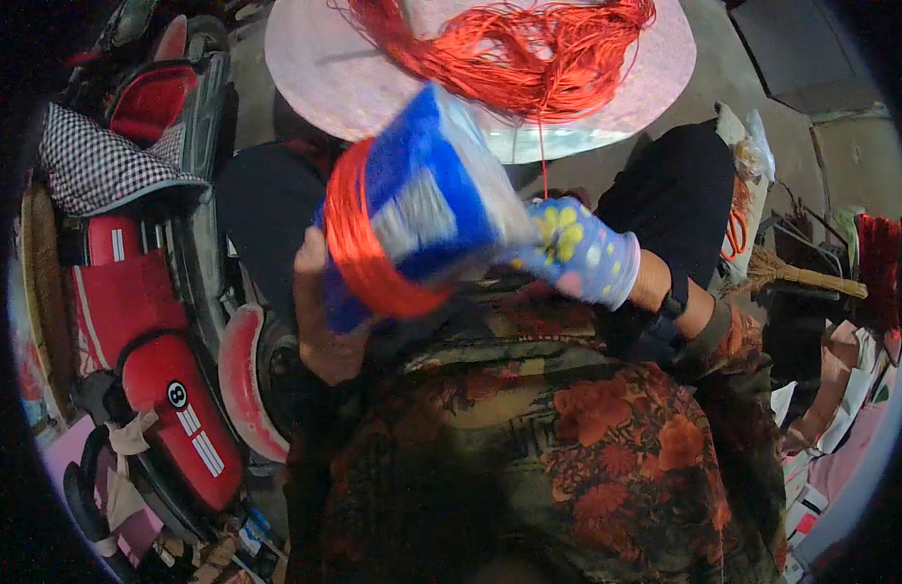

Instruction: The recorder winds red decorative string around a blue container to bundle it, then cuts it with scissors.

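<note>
A blue box-shaped pack with whitish patches (417, 209) is tilted in front of my body, blurred by motion. Several turns of red cord (368, 243) wrap around its left part. My left hand (326, 336), bare, grips the pack's left end; some of its fingers are hidden behind it. At the other end my right hand (573, 251), in a blue flowered glove, is closed where a single strand of the cord comes down to it. That strand runs from a large loose heap of red cord (529, 58) on a round pale table (310, 68).
A red and black ride-on vehicle (183, 419) stands close on my left, with a checked cloth (110, 161) lying over part of it. To the right are a straw broom (801, 277), red-handled scissors (735, 234), and papers and cardboard (830, 389).
</note>
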`<state>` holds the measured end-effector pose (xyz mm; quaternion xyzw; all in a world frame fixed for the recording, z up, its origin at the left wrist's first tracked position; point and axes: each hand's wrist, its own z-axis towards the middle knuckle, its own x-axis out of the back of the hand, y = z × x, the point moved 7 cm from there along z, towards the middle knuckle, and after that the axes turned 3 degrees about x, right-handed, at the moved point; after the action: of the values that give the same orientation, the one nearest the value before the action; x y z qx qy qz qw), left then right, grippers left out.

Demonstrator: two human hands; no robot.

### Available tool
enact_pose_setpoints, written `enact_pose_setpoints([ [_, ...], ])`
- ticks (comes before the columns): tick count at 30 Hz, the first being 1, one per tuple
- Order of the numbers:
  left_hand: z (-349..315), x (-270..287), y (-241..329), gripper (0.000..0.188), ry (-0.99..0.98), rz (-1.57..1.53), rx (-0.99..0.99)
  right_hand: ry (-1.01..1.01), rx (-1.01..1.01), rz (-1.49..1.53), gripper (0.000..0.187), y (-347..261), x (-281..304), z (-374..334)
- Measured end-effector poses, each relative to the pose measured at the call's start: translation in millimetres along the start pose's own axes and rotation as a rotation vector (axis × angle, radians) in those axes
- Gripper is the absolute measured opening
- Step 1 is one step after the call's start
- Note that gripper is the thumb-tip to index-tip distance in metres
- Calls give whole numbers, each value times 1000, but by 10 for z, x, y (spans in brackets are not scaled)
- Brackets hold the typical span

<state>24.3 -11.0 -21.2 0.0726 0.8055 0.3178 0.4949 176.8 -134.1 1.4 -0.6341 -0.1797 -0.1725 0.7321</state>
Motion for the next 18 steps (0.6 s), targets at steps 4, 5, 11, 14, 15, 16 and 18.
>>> enact_pose_setpoints([
  [4,112,-5,146,63,240,40,-174,-155,289,-645,12,-350,-46,133],
  [5,146,-97,189,52,225,99,-228,-188,257,-678,11,-413,15,160],
  [11,136,-46,54,38,103,884,89,-132,159,-335,27,-442,484,501],
  [14,86,-152,-104,38,-82,792,323,-86,55,-13,29,-238,488,561],
  [15,71,-164,-105,37,-122,748,330,-64,-20,44,27,-121,494,576],
  [16,64,-170,-129,37,-169,706,342,-33,-101,99,24,20,503,545],
  [18,-43,-218,-117,40,-396,363,429,14,-104,137,23,233,476,451],
])
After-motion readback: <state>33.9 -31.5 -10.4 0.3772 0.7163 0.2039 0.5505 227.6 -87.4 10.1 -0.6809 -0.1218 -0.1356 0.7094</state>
